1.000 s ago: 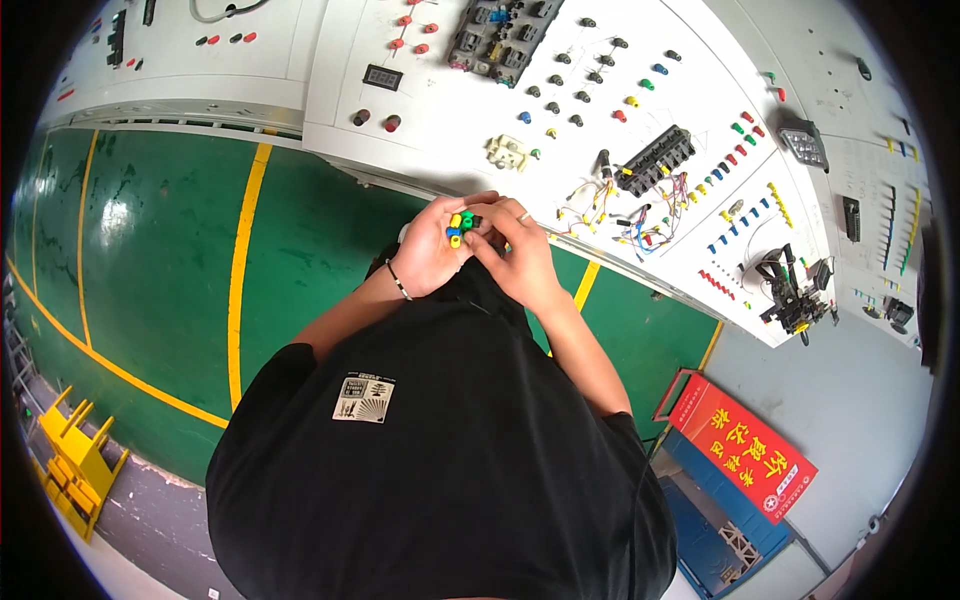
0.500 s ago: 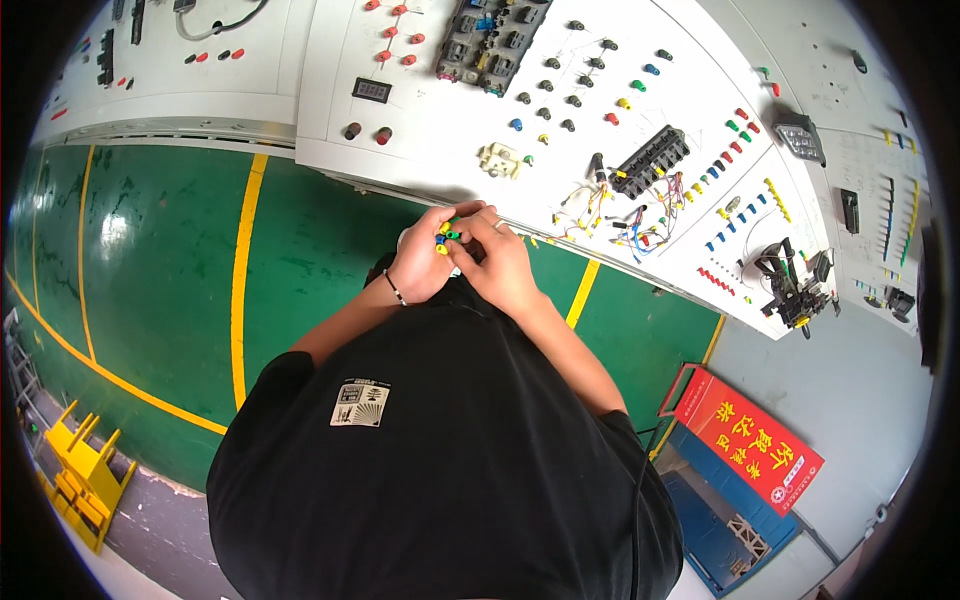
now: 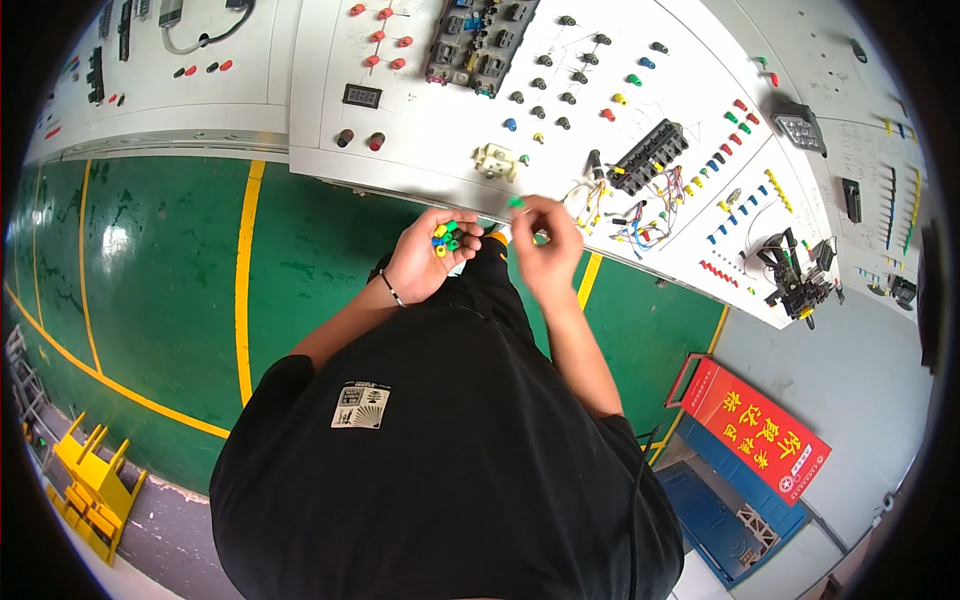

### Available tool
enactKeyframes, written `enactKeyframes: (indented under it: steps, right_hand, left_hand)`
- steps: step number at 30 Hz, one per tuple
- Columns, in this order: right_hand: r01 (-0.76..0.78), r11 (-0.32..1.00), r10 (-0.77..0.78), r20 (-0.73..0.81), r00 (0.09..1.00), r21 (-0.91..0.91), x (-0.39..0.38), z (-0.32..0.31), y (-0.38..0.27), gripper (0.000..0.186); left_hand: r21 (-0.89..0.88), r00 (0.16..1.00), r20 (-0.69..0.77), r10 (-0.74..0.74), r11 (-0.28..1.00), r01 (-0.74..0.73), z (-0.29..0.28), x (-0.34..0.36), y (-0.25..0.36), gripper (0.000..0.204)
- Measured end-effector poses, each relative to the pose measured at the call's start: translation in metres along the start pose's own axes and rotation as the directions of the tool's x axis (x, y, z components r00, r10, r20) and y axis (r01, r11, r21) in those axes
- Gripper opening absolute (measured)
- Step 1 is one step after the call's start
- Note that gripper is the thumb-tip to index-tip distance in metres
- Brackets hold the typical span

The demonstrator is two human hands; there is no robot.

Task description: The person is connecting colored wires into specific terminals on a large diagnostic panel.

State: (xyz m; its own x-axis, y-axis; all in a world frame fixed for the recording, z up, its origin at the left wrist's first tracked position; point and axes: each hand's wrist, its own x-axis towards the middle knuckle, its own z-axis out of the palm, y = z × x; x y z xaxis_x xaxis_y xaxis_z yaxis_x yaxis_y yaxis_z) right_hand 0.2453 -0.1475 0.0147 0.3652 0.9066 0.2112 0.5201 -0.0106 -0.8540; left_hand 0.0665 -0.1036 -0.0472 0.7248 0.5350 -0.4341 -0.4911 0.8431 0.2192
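Note:
In the head view my left hand (image 3: 416, 262), a dark bracelet at its wrist, cups several small yellow, green, blue and dark plugs (image 3: 446, 236) below the panel's front edge. Raised to the right of it, my right hand (image 3: 545, 245) pinches a small green plug (image 3: 515, 203) between thumb and finger, slightly blurred. Just above that hand are a cream connector block (image 3: 495, 162) and loose wires (image 3: 638, 225) on the white sloping panel (image 3: 380, 175).
The panel carries coloured sockets, a black fuse box (image 3: 478, 45), a long black connector (image 3: 645, 158) and a black mechanism (image 3: 795, 280). Green floor (image 3: 160, 300) with yellow lines lies below, a yellow rack (image 3: 85, 475) lower left and a red sign (image 3: 750, 425) lower right.
My right hand has left the cluster in my left palm and moved up and right with a green plug. My left hand has stayed nearly in place, its palm now uncovered.

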Motion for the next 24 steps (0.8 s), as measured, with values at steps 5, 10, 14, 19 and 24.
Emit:
enactKeyframes:
  steps: [5,10,14,19,24]
  right_hand:
    - [0.128,0.97,-0.151,-0.097,0.984,-0.207,0.034,-0.008,0.033,0.013]
    - [0.158,0.918,-0.175,-0.015,0.984,-0.363,0.037,0.002,0.049,0.012]
    - [0.181,0.934,-0.187,0.009,0.982,-0.309,0.037,0.007,0.05,0.013]
    - [0.218,0.918,-0.227,0.013,0.974,-0.332,0.04,0.008,0.049,0.013]
    - [0.263,0.908,-0.27,0.026,0.963,-0.327,0.044,0.008,0.052,0.013]
  left_hand:
    - [-0.026,0.996,-0.08,-0.024,0.999,0.022,0.001,0.001,0.001,0.03]
    - [-0.043,0.995,-0.098,0.014,0.999,-0.018,0.004,-0.006,0.008,0.026]
    - [-0.048,0.999,-0.042,0.013,0.999,-0.015,0.01,-0.015,0.023,0.038]
    - [0.105,0.896,0.325,0.303,0.93,-0.352,0.029,-0.052,0.058,0.043]
    - [0.119,0.616,0.612,0.496,0.712,-0.692,0.083,-0.13,0.109,0.041]
